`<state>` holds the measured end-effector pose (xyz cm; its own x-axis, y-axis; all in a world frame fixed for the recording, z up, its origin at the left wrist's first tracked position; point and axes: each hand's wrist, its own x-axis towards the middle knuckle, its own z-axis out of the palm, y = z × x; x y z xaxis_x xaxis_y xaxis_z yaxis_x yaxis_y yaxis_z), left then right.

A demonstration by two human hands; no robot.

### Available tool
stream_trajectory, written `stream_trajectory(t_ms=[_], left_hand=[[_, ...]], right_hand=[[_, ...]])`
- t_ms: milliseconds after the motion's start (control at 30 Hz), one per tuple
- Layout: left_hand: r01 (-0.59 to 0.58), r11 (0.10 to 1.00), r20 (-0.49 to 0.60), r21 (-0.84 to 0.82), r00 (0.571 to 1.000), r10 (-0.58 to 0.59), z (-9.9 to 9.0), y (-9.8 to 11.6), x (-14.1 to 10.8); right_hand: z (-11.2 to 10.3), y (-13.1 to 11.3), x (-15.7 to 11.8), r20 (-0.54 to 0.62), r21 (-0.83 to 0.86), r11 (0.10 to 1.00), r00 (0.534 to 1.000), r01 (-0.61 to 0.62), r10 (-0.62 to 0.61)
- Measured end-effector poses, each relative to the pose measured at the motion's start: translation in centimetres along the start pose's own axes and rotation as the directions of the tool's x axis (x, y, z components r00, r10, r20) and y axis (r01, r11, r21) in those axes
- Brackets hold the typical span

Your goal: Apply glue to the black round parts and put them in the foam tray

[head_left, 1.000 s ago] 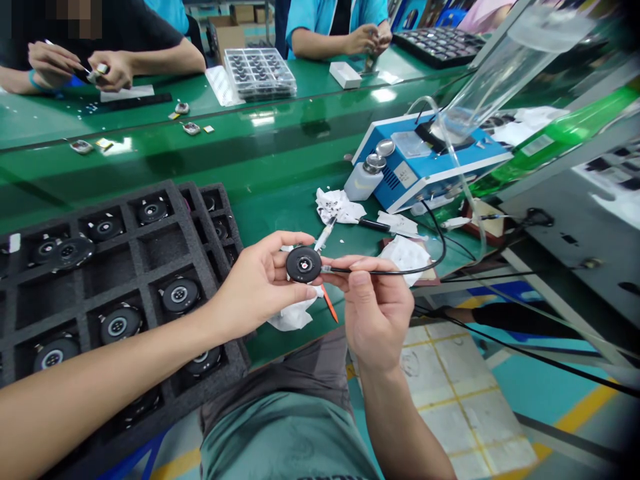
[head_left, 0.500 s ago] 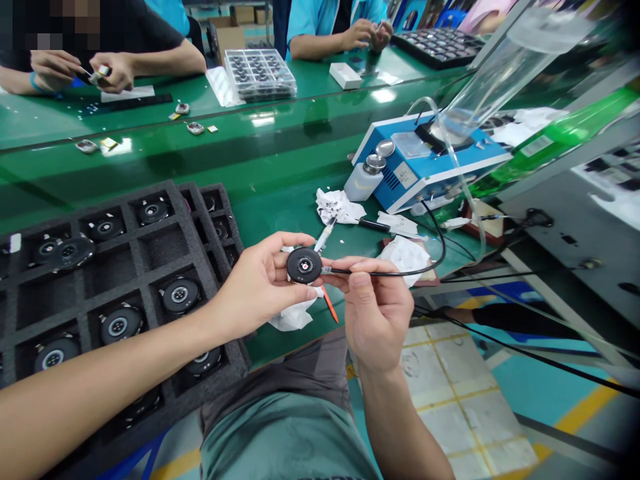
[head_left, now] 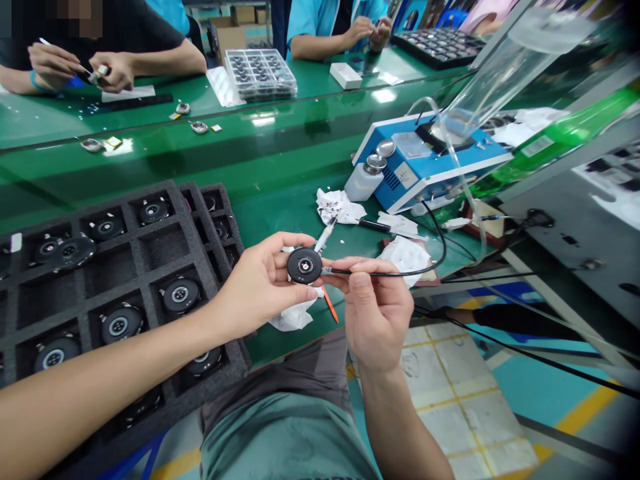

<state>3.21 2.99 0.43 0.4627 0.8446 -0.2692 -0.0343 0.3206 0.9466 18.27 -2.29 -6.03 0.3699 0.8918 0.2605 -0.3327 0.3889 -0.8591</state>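
Note:
Between the fingers and thumb of my left hand (head_left: 273,283) is a round black device (head_left: 305,266) with a small light spot at its centre. My right hand (head_left: 377,307) pinches a black cable (head_left: 390,272), whose clear tip touches or nearly touches the device's right edge. Behind the device a clear syringe-like tube (head_left: 326,235) slants up toward a crumpled, spotted white tissue (head_left: 337,205). To the left, a dark foam tray (head_left: 175,193) holds several similar round devices (head_left: 181,295) in its compartments.
A blue and white machine (head_left: 425,170) stands at the right behind a pump bottle (head_left: 365,179). An orange stick (head_left: 331,305) lies near the table's front edge. Across the green bench (head_left: 270,143), two people work with small parts beside a clear compartment box (head_left: 261,73).
The person at the back left has shifted a hand and a thin tool slightly. My hands, the device and the cable look unmoved.

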Motion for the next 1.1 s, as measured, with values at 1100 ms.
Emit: stream_trajectory(t_ms=[1100], left_hand=[[-0.004,1.000,-0.002,0.028,1.000,0.004,-0.01,0.08,-0.10]], right_hand=[[0.05,-0.12,-0.01,-0.004,0.007,1.000,1.000,-0.023,0.023]])
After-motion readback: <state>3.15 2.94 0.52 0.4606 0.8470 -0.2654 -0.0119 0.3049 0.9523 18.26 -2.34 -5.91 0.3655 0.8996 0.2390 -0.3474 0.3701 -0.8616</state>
